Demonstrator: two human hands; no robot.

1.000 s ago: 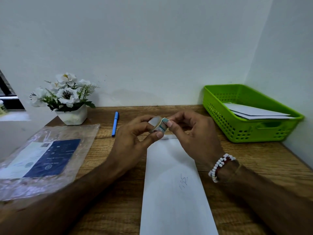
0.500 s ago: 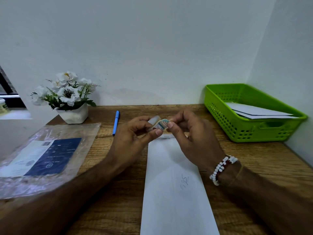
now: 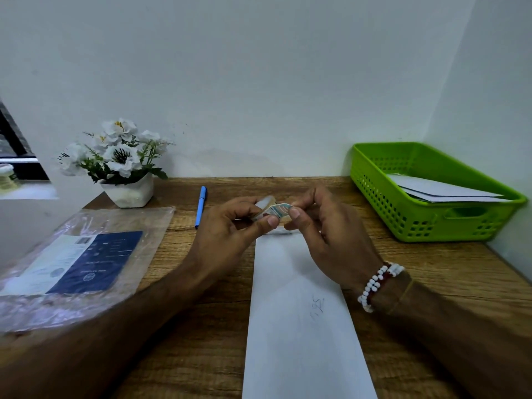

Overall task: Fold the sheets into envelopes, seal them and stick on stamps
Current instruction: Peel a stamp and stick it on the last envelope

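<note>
A long white envelope (image 3: 305, 321) lies lengthwise on the wooden desk (image 3: 201, 349) in front of me, with faint pencil marks near its middle. Above its far end my left hand (image 3: 227, 240) pinches a small roll of stamps (image 3: 266, 208) between thumb and fingers. My right hand (image 3: 328, 234), with a white bead bracelet on the wrist, grips the free stamp (image 3: 280, 210) at the roll's end, a teal and cream piece with a perforated edge. Both hands hover just above the envelope.
A green plastic basket (image 3: 426, 226) at the right holds several white envelopes. A blue pen (image 3: 201, 205) lies beyond my left hand. A clear plastic bag with a dark blue card (image 3: 86, 260) lies at the left, and a white flowerpot (image 3: 126, 191) stands behind it.
The free stamp has been drawn slightly further off the roll toward the right. Both hands stay in nearly the same place above the envelope's far end.
</note>
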